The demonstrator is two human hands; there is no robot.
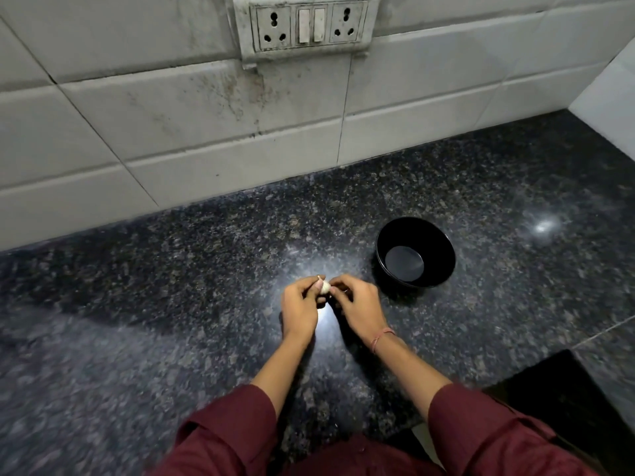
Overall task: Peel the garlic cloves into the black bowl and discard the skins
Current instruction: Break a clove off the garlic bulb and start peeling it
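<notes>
Garlic (325, 287) pinched between both hands above granite counter (171, 304), just left of black bowl (443, 249). Left hand (299, 305) steadies it; right hand (357, 304) works at papery skin, probably so cloves drop into bowl. Garlic small, whitish, skin on. Bowl empty.

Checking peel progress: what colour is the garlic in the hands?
Off-white garlic, best in the head view.

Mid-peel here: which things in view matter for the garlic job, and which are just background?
For the job:
garlic, pinched between left hand and right hand
black bowl, empty

Just there:
socket panel
tiled wall
granite counter
</notes>
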